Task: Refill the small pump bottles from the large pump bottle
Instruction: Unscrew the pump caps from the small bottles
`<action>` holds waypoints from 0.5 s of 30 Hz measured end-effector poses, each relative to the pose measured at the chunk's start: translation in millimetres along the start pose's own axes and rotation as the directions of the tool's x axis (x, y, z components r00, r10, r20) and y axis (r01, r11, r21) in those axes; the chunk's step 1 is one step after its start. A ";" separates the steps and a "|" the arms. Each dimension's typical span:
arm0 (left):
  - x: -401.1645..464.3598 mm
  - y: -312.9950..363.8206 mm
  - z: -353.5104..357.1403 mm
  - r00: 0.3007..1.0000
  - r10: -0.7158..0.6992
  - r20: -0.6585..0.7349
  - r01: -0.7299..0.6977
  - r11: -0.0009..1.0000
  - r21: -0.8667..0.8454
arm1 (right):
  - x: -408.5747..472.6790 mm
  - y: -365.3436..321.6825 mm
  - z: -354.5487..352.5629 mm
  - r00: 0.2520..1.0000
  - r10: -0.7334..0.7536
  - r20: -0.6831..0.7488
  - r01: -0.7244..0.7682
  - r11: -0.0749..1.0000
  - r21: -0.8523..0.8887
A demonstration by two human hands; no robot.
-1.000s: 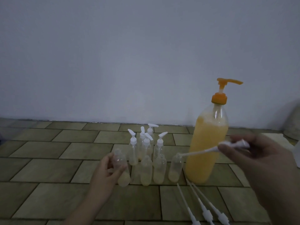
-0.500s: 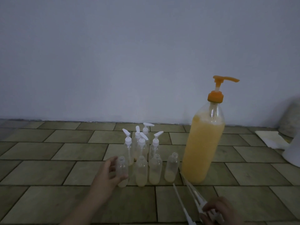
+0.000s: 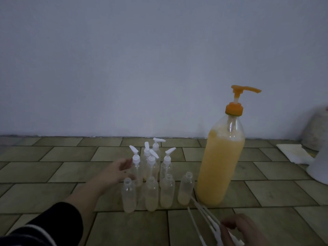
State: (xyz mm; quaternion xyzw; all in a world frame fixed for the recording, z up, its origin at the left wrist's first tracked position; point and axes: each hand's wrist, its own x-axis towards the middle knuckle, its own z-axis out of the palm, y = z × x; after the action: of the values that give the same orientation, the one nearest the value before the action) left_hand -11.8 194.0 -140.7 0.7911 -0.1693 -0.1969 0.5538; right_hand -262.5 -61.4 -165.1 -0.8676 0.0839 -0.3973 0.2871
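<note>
The large pump bottle (image 3: pixel 220 167), nearly full of orange liquid and topped by an orange pump (image 3: pixel 236 102), stands upright on the tiled floor. Left of it is a front row of several uncapped small bottles (image 3: pixel 151 194), each with a little pale liquid. Behind them stand several small bottles with white pumps (image 3: pixel 135 167). My left hand (image 3: pixel 117 170) hovers open beside the leftmost capped bottle, holding nothing. Loose white pumps (image 3: pixel 200 210) lie on the floor in front of the large bottle. My right hand (image 3: pixel 237 229) curls over their heads at the bottom edge.
A plain wall (image 3: pixel 159 68) runs close behind the bottles. At the right lie a white sheet (image 3: pixel 292 153), a white rounded object (image 3: pixel 319 167) and a grey sack (image 3: pixel 314 132). Bare floor tiles (image 3: pixel 44 167) stretch to the left.
My right hand carried a white pump down from beside the large bottle to the loose pumps on the floor. My left hand let go of the front-left small bottle and moved back.
</note>
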 end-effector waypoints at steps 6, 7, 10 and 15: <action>5.5 0.1 11.4 0.987 0.091 -0.131 -0.089 0.996 0.024 | -1.2 5.4 -2.0 0.999 -0.029 -0.018 0.028 0.998 -0.057; 1.5 1.7 12.4 0.974 0.102 -0.202 -0.105 0.995 0.000 | -1.9 4.8 -2.5 1.000 -0.021 -0.019 0.019 0.998 -0.061; -10.4 12.4 2.6 0.886 0.098 -0.454 -0.179 0.974 -0.140 | 4.8 -8.6 -8.2 0.999 -0.016 -0.051 0.014 0.999 -0.042; -57.1 61.2 -13.1 0.750 0.345 -0.564 -0.485 0.867 -0.113 | 39.0 -54.0 -23.8 0.999 0.038 -0.026 -0.036 0.997 0.075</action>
State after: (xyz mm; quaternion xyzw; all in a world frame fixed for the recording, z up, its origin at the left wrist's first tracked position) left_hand -57.7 212.2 -71.9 0.6786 -0.1574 0.1366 0.7043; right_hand -258.3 -42.0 -97.2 -0.8492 0.0889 -0.4064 0.3252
